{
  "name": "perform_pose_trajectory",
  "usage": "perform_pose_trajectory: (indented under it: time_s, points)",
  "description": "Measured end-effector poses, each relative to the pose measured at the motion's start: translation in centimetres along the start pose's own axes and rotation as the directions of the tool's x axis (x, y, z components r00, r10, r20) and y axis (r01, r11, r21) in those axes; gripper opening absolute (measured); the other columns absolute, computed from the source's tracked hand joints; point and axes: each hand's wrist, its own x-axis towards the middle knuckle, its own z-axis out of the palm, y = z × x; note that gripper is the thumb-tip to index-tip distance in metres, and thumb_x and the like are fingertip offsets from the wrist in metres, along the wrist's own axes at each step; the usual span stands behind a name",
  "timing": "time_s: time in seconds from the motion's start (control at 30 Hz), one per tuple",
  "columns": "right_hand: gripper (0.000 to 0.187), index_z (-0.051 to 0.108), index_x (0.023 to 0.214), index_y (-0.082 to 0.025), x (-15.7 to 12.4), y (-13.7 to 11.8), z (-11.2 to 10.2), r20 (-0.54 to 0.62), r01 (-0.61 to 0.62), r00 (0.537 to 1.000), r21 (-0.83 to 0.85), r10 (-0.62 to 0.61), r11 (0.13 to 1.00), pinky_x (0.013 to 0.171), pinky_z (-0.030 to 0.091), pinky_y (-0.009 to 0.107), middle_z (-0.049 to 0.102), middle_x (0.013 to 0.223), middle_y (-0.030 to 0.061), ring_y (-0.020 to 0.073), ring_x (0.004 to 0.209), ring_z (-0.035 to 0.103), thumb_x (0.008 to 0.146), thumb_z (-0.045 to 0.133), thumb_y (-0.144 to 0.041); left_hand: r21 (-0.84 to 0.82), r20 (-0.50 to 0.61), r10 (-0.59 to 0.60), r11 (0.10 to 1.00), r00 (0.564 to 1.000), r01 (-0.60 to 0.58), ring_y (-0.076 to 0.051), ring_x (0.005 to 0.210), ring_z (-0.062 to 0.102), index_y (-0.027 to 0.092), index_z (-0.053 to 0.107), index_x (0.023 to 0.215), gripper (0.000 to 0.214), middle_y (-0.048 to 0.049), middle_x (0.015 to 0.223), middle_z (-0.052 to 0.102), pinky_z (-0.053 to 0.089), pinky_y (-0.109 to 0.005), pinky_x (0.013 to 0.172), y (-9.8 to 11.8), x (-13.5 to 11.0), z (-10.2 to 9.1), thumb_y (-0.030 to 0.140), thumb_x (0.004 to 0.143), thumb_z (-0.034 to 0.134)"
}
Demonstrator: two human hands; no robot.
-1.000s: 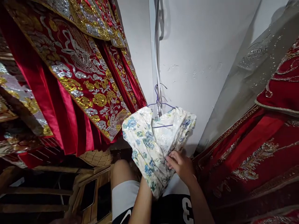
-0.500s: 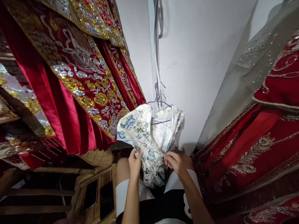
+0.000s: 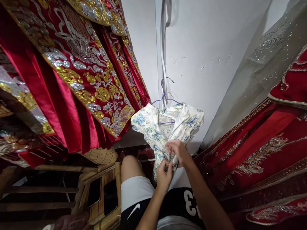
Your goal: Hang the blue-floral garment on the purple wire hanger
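Note:
A white dress with blue and yellow flowers (image 3: 151, 135) hangs from a purple hanger (image 3: 163, 95) in front of me. Its neckline is open and shows the inside of the back. At the waist, my left hand (image 3: 164, 174) pinches the cloth near the front opening. Just above and to the right, my right hand (image 3: 177, 150) has its fingers closed on the front edge of the dress. The fingertips hide the exact spot they grip, and any fastener there is too small to tell. The lower part of the dress falls between my knees.
Red garments with gold and silver embroidery (image 3: 96, 83) hang at left; another red beaded garment (image 3: 261, 156) hangs at right beside sheer grey fabric (image 3: 254, 73). Two dark phones (image 3: 110, 196) lie on a bamboo seat (image 3: 99, 204) at lower left. A white wall (image 3: 199, 41) stands behind.
My left hand has moved right, from the side of the dress to its front middle. My right hand has risen slightly. The dress now faces me more squarely, both shoulders spread.

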Motion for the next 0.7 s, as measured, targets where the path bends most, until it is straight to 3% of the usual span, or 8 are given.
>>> perform_pose_trajectory:
  time_s: [0.07,0.17,0.27,0.33,0.4,0.5,0.57,0.7]
  points:
    - [0.027,0.065,0.063,-0.018,2.4,-4.6,0.0,-0.061,0.09,0.994,0.061,-0.086,0.994,0.039,0.02,0.023,0.053,0.047,-0.0035,0.0074,0.04,0.034,0.077,0.069,-0.041,0.064,0.028,0.023,0.998,0.999,-0.025,-0.019,0.067,0.055,0.024,0.044,0.07,0.029,-0.0008,0.068,0.054,0.042,-0.032,0.066,-0.5,-0.3,0.3,0.039,0.094,0.051]
    - [0.02,0.068,0.07,-0.015,4.8,-11.6,1.0,-0.008,0.231,0.973,0.155,-0.232,0.96,0.039,0.023,0.02,0.058,0.055,-0.0023,0.0049,0.042,0.038,0.082,0.068,-0.031,0.12,0.091,0.097,0.987,0.991,-0.108,-0.02,0.068,0.056,0.024,0.043,0.07,0.03,-0.0025,0.07,0.055,0.042,-0.032,0.066,-0.6,0.0,0.5,0.036,0.097,0.046]
    - [0.019,0.069,0.071,-0.013,4.7,-15.3,1.9,0.025,0.27,0.961,0.137,-0.275,0.953,0.038,0.023,0.018,0.058,0.052,-0.0018,0.0038,0.04,0.039,0.084,0.065,-0.026,0.152,0.201,0.17,0.968,0.965,-0.202,-0.021,0.069,0.057,0.023,0.049,0.071,0.027,-0.0035,0.071,0.058,0.043,-0.033,0.065,0.1,1.6,-0.6,0.033,0.096,0.048]
    - [0.019,0.069,0.073,-0.014,3.8,-15.4,1.8,0.04,0.31,0.948,0.116,-0.317,0.944,0.038,0.026,0.017,0.059,0.053,-0.0019,0.0042,0.04,0.04,0.084,0.067,-0.029,0.151,0.253,0.194,0.96,0.948,-0.236,-0.021,0.074,0.06,0.022,0.058,0.079,0.018,-0.0043,0.077,0.063,0.045,-0.033,0.068,1.2,3.5,-2.0,0.033,0.093,0.056]
    - [0.021,0.068,0.074,-0.015,2.9,-14.2,1.3,0.025,0.341,0.938,0.105,-0.345,0.934,0.039,0.028,0.017,0.059,0.052,-0.0026,0.0054,0.041,0.042,0.083,0.069,-0.034,0.101,0.225,0.232,0.96,0.946,-0.26,-0.022,0.082,0.064,0.022,0.064,0.098,0.014,-0.0061,0.089,0.068,0.049,-0.034,0.075,3.2,5.9,-3.7,0.033,0.092,0.061]
    - [0.025,0.063,0.07,-0.018,2.5,-11.9,0.5,-0.027,0.321,0.947,0.095,-0.319,0.942,0.039,0.03,0.017,0.056,0.049,-0.0034,0.0068,0.041,0.043,0.08,0.069,-0.039,-0.007,0.015,0.353,0.935,0.935,-0.353,-0.02,0.086,0.065,0.021,0.06,0.122,0.027,-0.006,0.092,0.069,0.051,-0.035,0.083,7.7,10.2,-6.5,0.035,0.1,0.053]
    - [0.027,0.059,0.067,-0.019,2.6,-10.9,0.4,-0.044,0.301,0.954,0.075,-0.298,0.951,0.039,0.028,0.018,0.054,0.046,-0.0039,0.0072,0.04,0.041,0.079,0.067,-0.042,0.037,-0.076,0.462,0.887,0.883,-0.461,-0.019,0.087,0.065,0.022,0.056,0.133,0.034,-0.0057,0.098,0.069,0.051,-0.034,0.084,11.1,13.0,-7.9,0.034,0.102,0.05]
    - [0.029,0.059,0.067,-0.02,3.3,-10.2,0.9,-0.025,0.343,0.939,0.012,-0.342,0.939,0.042,0.027,0.021,0.05,0.045,-0.005,0.0079,0.041,0.038,0.081,0.066,-0.044,0.21,0.084,0.605,0.766,0.791,-0.608,-0.019,0.087,0.063,0.02,0.065,0.103,0.019,-0.0057,0.093,0.068,0.049,-0.032,0.08,16.0,16.7,-9.1,0.03,0.103,0.049]
